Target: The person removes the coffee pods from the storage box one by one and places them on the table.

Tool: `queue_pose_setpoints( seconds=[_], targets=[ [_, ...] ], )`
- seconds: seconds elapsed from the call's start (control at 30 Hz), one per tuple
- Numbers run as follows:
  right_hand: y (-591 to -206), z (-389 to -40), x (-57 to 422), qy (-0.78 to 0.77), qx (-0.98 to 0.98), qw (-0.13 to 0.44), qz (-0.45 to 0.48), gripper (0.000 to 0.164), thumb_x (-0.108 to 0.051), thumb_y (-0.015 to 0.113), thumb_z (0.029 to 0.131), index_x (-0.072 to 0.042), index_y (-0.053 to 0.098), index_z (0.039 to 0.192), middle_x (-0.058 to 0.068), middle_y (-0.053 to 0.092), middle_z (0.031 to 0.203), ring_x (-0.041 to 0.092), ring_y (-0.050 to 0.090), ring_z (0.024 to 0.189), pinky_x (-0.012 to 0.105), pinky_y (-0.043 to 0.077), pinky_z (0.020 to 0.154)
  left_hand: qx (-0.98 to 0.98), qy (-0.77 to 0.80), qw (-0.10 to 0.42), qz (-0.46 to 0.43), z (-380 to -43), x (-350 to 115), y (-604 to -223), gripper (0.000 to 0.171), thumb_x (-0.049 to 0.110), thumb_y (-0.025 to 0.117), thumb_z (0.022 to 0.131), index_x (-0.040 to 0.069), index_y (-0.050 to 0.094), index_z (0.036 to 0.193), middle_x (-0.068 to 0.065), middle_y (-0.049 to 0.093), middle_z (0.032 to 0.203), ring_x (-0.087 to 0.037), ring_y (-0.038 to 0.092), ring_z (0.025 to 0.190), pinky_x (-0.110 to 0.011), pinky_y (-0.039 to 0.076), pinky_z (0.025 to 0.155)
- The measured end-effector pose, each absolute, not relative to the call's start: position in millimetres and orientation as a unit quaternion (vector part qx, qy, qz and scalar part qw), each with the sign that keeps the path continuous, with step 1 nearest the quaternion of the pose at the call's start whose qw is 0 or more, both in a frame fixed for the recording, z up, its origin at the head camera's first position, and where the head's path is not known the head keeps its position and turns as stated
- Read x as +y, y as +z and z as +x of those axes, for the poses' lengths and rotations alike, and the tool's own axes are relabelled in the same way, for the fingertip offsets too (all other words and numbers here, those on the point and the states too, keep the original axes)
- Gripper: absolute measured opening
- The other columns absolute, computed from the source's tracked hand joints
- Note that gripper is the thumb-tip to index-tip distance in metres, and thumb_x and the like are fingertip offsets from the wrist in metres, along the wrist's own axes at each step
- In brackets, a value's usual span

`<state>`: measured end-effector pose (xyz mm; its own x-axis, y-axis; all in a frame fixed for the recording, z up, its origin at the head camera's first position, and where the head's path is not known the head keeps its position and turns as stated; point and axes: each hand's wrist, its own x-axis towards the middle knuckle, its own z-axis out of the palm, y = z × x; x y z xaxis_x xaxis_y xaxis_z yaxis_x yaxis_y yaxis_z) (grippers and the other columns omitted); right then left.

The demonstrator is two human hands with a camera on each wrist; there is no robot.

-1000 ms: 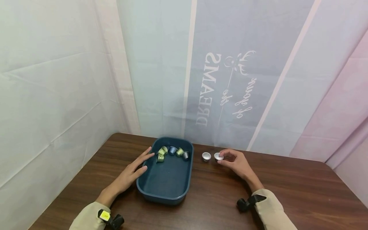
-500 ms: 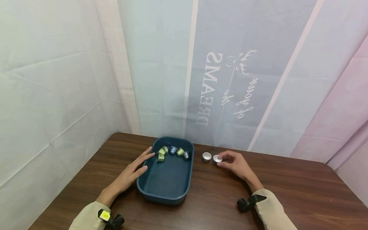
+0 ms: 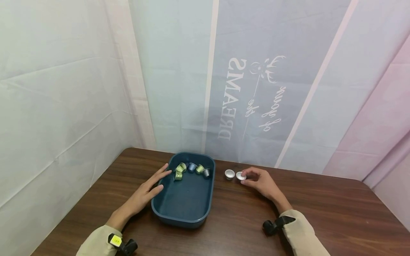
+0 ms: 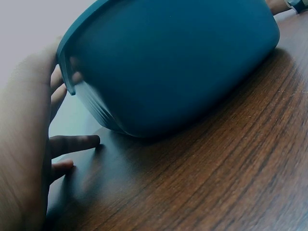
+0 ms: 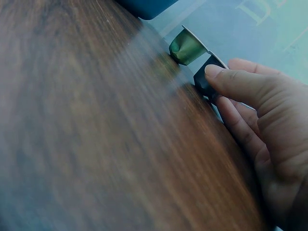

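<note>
My right hand (image 3: 261,181) pinches a dark coffee capsule (image 5: 204,79) between thumb and fingers at table level, its silver lid facing up. Just left of it stands a green coffee capsule (image 5: 186,47), also lid up; in the right wrist view the two rims meet or nearly meet. My left hand (image 3: 142,193) lies along the left side of a dark blue plastic bin (image 3: 184,221), fingers extended and touching its rim. Inside the bin, toward its far end, lie several capsules: green ones (image 3: 178,175), a blue one (image 3: 192,167) and a dark grey one (image 3: 206,173).
The brown wooden table (image 3: 237,220) ends at the back against a hanging printed fabric (image 3: 179,89). A pale fabric (image 3: 64,106) hangs on the left side. Each wrist carries a black strapped camera (image 3: 272,227).
My right hand has slid the dark capsule a little to the left, closer to the green one. The left hand and the bin have stayed in place.
</note>
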<state>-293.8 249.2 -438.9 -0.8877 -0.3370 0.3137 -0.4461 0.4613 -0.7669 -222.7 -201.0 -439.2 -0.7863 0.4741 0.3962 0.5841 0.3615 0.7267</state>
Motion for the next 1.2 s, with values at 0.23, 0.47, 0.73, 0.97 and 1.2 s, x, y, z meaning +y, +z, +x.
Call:
queue_pose_setpoints(
  seconds=[0.23,0.47,0.73,0.97,1.2],
  targets=[
    [-444.6,-298.0,251.2,0.472,-0.849,0.067,0.226,0.021,-0.016,0.081,0.078,-0.017,0.068,0.094,-0.001,0.067,0.101,0.016,0.065,0.095,0.028,0.050,0.080,-0.822,-0.465,0.062,-0.322,-223.1,-201.8,-439.7,0.050,0.010,0.044,0.102,0.017,0.034,0.150,-0.002,0.013,0.159,-0.023,0.014,0.144,-0.062,0.021,0.104],
    [-442.7,-296.1,249.8,0.473,-0.847,0.076,0.230,0.022,-0.014,0.081,0.077,-0.015,0.068,0.095,0.002,0.067,0.101,0.019,0.065,0.094,0.028,0.051,0.079,-0.821,-0.466,0.062,-0.323,-223.1,-202.0,-440.6,0.050,0.010,0.044,0.101,0.015,0.034,0.150,-0.005,0.013,0.159,-0.023,0.014,0.144,-0.064,0.021,0.103],
    [-443.8,-296.8,253.5,0.481,-0.842,0.069,0.233,0.026,-0.013,0.081,0.077,-0.014,0.068,0.100,0.002,0.067,0.103,0.022,0.065,0.096,0.031,0.052,0.079,-0.818,-0.470,0.061,-0.326,-222.7,-200.9,-439.9,0.051,0.008,0.044,0.101,0.018,0.034,0.150,-0.004,0.013,0.159,-0.024,0.013,0.144,-0.065,0.020,0.102],
    [-440.9,-293.7,256.2,0.496,-0.834,0.052,0.238,0.033,-0.018,0.082,0.077,-0.012,0.067,0.106,0.004,0.066,0.107,0.023,0.064,0.098,0.028,0.051,0.079,-0.817,-0.471,0.060,-0.327,-222.9,-200.2,-439.7,0.051,0.009,0.044,0.101,0.020,0.034,0.150,-0.002,0.013,0.159,-0.024,0.014,0.144,-0.066,0.020,0.103],
    [-436.9,-293.5,256.0,0.479,-0.837,0.087,0.250,0.034,-0.017,0.083,0.075,-0.012,0.068,0.106,0.004,0.066,0.101,0.021,0.062,0.084,0.027,0.051,0.067,-0.818,-0.469,0.063,-0.328,-223.2,-201.0,-439.5,0.050,0.009,0.044,0.101,0.018,0.034,0.150,-0.003,0.013,0.159,-0.024,0.014,0.144,-0.066,0.020,0.102]
  ],
)
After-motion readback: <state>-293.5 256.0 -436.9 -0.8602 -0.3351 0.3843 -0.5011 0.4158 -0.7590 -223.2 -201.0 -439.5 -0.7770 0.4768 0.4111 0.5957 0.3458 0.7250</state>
